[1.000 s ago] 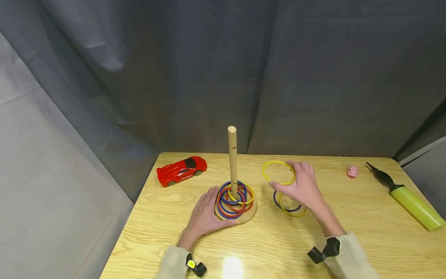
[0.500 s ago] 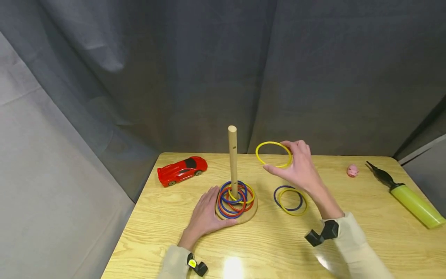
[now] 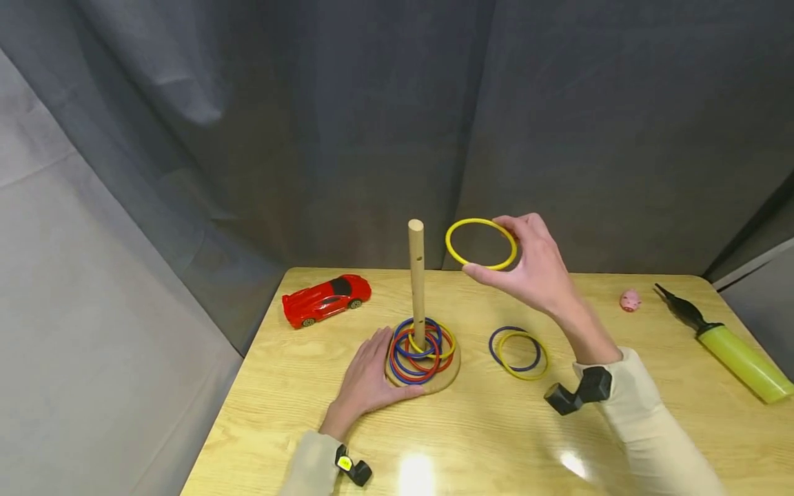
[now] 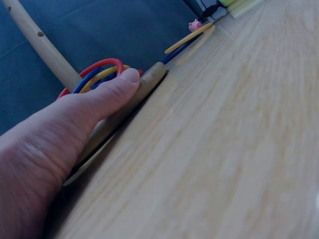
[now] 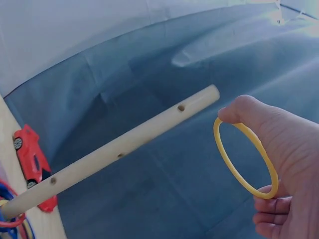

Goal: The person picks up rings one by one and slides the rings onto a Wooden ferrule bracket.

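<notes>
A wooden ring-toss stand with a tall upright peg (image 3: 418,289) rises from a round base (image 3: 451,372). Several red, blue and yellow rings lie loosely overlapped around the peg's foot. My left hand (image 3: 366,379) holds the base at its left and front, the thumb (image 4: 117,92) over the near edge. To the right of the peg's top, my right hand (image 3: 536,269) pinches a yellow ring (image 3: 474,221) between thumb and fingers, raised well above the table. In the right wrist view this yellow ring (image 5: 232,167) is beside the peg's tip, apart from it.
On the table right of the stand lie a blue ring (image 3: 511,328) and another yellow ring (image 3: 527,378), overlapping. A red toy car (image 3: 325,301) stands back left. A small pink pig (image 3: 629,300) and a yellow-green hand pump (image 3: 741,358) lie at right. A dark curtain (image 3: 372,138) hangs behind.
My right hand has lifted the yellow ring up and slightly left, from low over the table to about the height of the peg's top. The left hand stays at the base.
</notes>
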`<state>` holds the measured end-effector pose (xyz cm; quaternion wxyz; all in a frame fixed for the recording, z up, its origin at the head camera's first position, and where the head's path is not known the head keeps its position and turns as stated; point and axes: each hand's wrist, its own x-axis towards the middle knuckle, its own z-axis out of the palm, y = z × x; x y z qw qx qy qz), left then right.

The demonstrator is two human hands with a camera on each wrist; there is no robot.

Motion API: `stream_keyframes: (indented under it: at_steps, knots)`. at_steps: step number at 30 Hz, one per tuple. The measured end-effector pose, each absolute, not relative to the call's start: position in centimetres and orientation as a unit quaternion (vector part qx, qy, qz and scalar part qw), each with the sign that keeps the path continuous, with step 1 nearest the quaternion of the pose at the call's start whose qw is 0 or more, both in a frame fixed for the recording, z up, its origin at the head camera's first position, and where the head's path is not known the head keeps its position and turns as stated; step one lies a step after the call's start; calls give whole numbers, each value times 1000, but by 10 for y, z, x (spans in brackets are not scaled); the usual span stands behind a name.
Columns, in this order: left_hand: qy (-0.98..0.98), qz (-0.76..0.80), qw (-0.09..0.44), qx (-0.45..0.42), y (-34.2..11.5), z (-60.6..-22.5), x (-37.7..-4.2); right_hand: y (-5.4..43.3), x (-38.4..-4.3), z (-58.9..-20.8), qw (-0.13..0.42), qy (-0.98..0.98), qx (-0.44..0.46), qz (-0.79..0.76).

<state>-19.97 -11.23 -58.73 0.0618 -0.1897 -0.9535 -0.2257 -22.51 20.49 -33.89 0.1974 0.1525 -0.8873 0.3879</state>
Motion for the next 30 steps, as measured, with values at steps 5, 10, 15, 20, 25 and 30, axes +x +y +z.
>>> stream_keyframes:
  at_steps: [5,10,15,20,25,30]
  knots:
    - [-955,-223,56,-189,-112,-588,-200,198,-224,-318,208,-877,169,398]
    - [-954,-224,58,-192,-111,-587,-203,187,-223,-300,212,-870,186,405]
    - [-952,-232,60,-192,-111,-587,-203,173,-225,-287,209,-865,206,408]
    - [-950,-237,59,-192,-111,-587,-202,162,-226,-287,193,-869,217,401]
    - [-950,-241,55,-190,-110,-586,-202,156,-228,-295,179,-874,224,393]
    - [-949,-246,49,-188,-110,-586,-202,151,-228,-308,164,-878,228,387]
